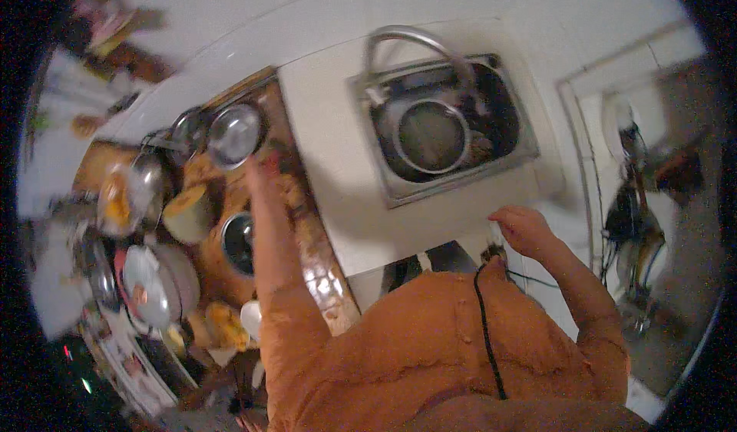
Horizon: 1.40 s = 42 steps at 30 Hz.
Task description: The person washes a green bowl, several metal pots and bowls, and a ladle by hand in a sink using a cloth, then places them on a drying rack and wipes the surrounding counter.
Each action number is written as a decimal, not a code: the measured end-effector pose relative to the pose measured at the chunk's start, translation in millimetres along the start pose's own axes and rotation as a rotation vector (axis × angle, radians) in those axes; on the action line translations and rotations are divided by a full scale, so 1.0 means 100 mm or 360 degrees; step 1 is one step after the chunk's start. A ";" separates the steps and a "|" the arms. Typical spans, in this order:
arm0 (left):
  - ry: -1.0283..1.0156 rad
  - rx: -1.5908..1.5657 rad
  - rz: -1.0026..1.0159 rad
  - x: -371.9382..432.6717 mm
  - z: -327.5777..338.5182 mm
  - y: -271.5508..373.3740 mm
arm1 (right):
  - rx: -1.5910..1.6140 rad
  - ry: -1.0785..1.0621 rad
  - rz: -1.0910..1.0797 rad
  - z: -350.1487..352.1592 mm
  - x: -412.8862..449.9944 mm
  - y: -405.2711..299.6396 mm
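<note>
My left hand [266, 164] reaches over a brown worktop [230, 285] to the near rim of a shiny round metal bowl or lid [235, 135]. Blur hides its fingers, so whether they grip the rim is unclear. My right hand [521, 230] hangs bent in front of the pale counter's edge, right of the sink [383, 193], fingers drawn together. A small pale spot shows at its fingertips, too blurred to name. In the sink sits a round metal-rimmed pot [433, 137], apparently holding liquid, under a curved metal faucet [411, 31].
Left on the worktop are a cut pale-green melon or squash [192, 214], a dark round bowl [237, 243], a bowl with orange contents [118, 199], a large white lidded vessel [155, 285] and a white cup [251, 318]. A black cord [486, 334] hangs down my front.
</note>
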<state>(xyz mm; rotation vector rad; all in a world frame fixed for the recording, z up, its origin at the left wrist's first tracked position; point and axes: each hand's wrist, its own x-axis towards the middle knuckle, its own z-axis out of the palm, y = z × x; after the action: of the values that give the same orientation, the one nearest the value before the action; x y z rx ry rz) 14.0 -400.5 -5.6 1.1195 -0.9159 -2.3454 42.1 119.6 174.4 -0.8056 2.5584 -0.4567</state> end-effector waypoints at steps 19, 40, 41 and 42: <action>0.0128 0.0317 -0.0267 -1.53 0.26 -0.83 | 0.0000 -0.0169 0.0500 0.79 1.18 1.62; -0.0062 0.0865 -0.0302 -2.11 1.47 -1.94 | 0.1116 -0.0336 0.0233 -0.22 1.80 1.81; -0.0082 0.0879 -0.0255 -2.04 1.50 -2.00 | 0.1116 -0.0341 0.0213 -0.09 1.90 1.80; -0.0213 0.1077 0.0092 -1.79 1.14 -2.23 | 0.0890 -0.0286 0.0102 0.05 2.04 1.68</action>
<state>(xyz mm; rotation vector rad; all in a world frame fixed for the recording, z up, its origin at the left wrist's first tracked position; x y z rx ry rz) 19.1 -92.6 -11.2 1.1403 -1.8503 -2.1260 -186.0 126.8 39.9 -0.5266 2.1210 -0.9717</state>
